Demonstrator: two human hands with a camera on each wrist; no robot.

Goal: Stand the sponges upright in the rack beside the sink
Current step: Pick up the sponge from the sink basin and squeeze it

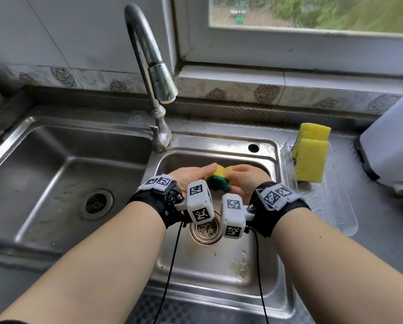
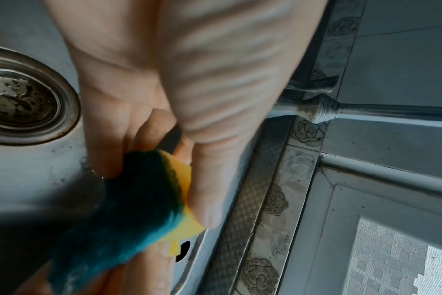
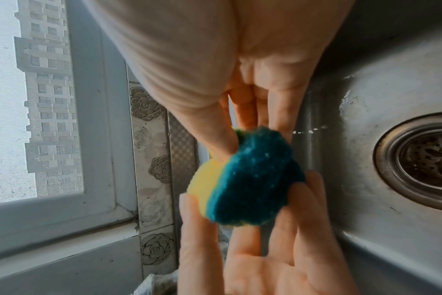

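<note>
Over the sink, sponge squeezed between both hands

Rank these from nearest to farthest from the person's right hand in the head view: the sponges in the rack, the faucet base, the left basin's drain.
From the right hand:
1. Sponges in the rack, just to its right.
2. Faucet base, behind, to its left.
3. Left basin's drain, far left.

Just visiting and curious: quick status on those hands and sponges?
Left hand and right hand squeeze one green-backed sponge over the small basin. Two yellow sponges upright in clear rack. Path unobstructed.
</note>
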